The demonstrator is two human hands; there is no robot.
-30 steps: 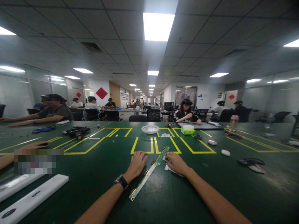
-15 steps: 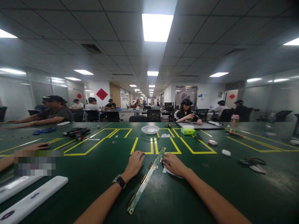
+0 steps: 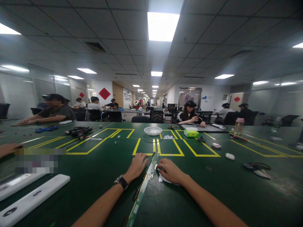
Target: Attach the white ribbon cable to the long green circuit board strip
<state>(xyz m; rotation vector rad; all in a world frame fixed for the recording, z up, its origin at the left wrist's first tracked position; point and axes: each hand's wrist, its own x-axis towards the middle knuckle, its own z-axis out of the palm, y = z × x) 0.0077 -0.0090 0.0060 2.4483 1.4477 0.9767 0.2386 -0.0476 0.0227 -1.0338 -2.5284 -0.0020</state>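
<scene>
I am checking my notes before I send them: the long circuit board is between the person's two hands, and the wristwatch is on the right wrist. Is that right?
Not quite: the head view shows the wristwatch on the left wrist, not the right. The long circuit board is indeed between the left hand and the right hand.
</scene>
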